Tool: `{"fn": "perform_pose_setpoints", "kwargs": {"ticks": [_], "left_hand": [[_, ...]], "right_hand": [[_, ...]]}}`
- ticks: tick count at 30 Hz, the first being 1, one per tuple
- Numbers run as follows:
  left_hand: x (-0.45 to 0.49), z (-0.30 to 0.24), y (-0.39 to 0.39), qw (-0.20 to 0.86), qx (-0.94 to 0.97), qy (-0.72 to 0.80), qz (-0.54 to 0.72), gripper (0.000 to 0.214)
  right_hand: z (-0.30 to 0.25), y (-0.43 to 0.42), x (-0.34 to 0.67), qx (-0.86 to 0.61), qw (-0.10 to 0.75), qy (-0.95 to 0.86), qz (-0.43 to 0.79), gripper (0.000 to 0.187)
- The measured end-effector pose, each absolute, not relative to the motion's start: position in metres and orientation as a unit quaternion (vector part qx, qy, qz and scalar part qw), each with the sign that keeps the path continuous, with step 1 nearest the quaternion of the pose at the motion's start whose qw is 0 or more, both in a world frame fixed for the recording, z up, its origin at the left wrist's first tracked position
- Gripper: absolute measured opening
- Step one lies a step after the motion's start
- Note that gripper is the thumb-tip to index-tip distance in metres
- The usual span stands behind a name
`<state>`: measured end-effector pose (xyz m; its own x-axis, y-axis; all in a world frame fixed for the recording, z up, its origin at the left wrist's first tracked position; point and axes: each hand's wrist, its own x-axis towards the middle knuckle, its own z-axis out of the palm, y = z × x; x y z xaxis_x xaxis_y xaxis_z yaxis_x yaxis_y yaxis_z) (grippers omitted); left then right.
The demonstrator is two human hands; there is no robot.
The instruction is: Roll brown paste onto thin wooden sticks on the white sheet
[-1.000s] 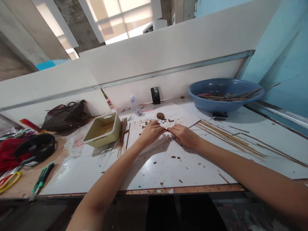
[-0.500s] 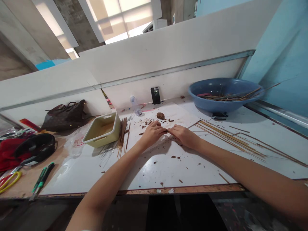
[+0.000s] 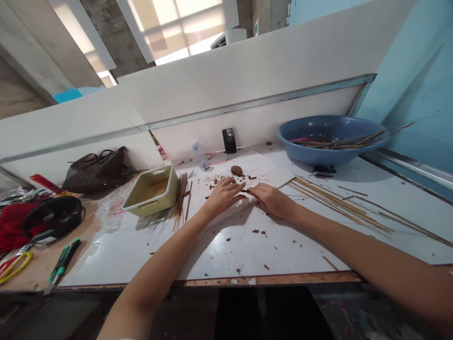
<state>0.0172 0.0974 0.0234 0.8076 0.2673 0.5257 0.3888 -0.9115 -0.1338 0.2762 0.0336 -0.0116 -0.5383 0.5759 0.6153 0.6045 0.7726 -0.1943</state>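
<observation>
the left hand and the right hand sit close together over the middle of the surface, their fingers reaching toward each other. the left fingers lie nearly straight and slightly spread, while the right fingertips come in low and narrow. between them shows a thin brown strip, probably clay, but it is small and partly hidden by the fingers, so i cannot tell whether either hand has hold of it. just beyond the hands, a lump of brown clay rests on a sheet of white paper, with brown crumbs scattered near the left hand. to the left of that hand, a bundle of thin sticks lies beside a pale yellow tray. long sticks lie to the right of the right hand, and farther off a blue bowl holds more, partly hidden by its rim.
</observation>
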Motion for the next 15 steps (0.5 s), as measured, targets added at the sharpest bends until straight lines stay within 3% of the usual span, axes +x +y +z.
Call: {"fn": "perform_pose_setpoints", "kwargs": {"ticks": [6, 15], "left_hand": [[0.0200, 0.0234, 0.0930, 0.106, -0.941, -0.167, -0.275, 0.026], [0.0219, 0.0217, 0.0935, 0.094, -0.939, -0.178, -0.278, 0.029]], "right_hand": [[-0.0110, 0.0338, 0.2768, -0.335, 0.334, -0.880, -0.029, 0.031], [-0.0082, 0.0357, 0.2737, -0.349, 0.351, -0.868, -0.046, 0.035]]}}
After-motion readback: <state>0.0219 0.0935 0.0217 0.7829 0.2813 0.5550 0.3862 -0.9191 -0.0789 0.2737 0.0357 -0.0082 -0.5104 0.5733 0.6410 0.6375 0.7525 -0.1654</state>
